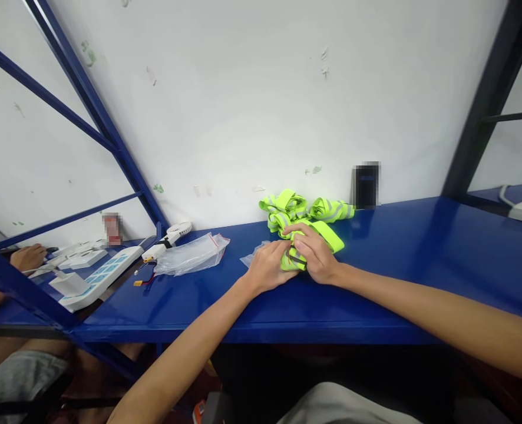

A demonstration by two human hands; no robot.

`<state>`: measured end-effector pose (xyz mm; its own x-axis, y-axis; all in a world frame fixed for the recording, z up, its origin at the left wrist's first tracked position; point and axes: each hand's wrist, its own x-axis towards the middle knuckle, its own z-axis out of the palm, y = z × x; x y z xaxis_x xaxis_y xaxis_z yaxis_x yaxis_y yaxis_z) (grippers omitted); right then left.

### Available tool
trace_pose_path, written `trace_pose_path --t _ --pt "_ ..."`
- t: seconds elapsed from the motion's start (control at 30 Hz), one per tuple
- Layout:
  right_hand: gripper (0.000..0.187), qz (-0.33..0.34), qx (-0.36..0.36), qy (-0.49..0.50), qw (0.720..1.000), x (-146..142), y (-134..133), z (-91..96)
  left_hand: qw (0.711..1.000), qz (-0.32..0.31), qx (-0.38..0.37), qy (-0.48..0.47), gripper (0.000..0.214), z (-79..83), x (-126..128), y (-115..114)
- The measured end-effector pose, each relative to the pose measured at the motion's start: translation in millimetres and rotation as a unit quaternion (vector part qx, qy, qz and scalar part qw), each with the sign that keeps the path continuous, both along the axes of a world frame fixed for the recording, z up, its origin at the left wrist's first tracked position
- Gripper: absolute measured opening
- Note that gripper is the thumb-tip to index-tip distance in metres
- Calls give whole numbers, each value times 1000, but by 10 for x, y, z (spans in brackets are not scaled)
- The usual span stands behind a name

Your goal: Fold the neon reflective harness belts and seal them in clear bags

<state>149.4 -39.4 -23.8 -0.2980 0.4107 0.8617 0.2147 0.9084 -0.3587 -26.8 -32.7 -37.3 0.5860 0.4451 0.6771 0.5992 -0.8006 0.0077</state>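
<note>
Both hands hold a rolled neon yellow-green reflective strap [293, 259] with grey stripes just above the blue table [397, 294]. My left hand [267, 265] is closed round its left side, fingers partly hidden. From the right, my right hand [316, 253] presses its bent fingers on the roll's top and side. A black band and a thin red edge show on the roll. Behind my right hand lies a wide neon strip [331, 235]; whether it joins the roll I cannot tell. Beyond are more coiled neon straps [290, 203] and another roll [331, 209].
A small transparent bag [253, 254] lies beside my left hand. Further left are plastic bags [194, 254], a white handheld fan [168, 241], a wired connector [145, 277] and a power strip [104, 277]. A dark phone-like object [366, 187] leans on the wall. Another person's hand [27, 259] is far left.
</note>
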Motion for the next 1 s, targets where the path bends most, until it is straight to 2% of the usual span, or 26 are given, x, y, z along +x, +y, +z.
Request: trace_pose_path --t 0.17,0.33,0.43,0.5,0.57,0.63,0.73,0.8,0.9,1.0 --pt "41 3 -44 17 999 -58 15 84 998 15 -43 -35 49 -4 -13 -13" --pt "46 45 -91 -40 994 -170 42 146 999 8 -16 -35 40 -41 -22 -17" --pt "47 32 -74 0 997 -293 75 109 999 11 -6 -47 36 -38 -58 -1" --pt "44 29 -100 60 993 -331 93 93 999 -9 -11 -39 36 -5 -93 11" --pt "38 32 -132 125 983 -283 95 105 999 -35 -27 -26 37 45 -127 25" --pt "31 29 -104 144 984 -155 72 136 997 -41 -47 -39 38 92 -158 47" --pt "20 -1 40 4 999 54 6 165 992 -19 -64 -105 41 133 -213 93" --pt "27 -32 85 -93 991 106 -39 154 987 -1 -65 -148 42 141 -253 119" --pt "45 -81 78 -180 977 39 -87 111 981 8 -66 -182 43 141 -294 130" --pt "56 -85 44 -202 975 -53 -114 69 980 -2 -71 -186 42 144 -293 114"
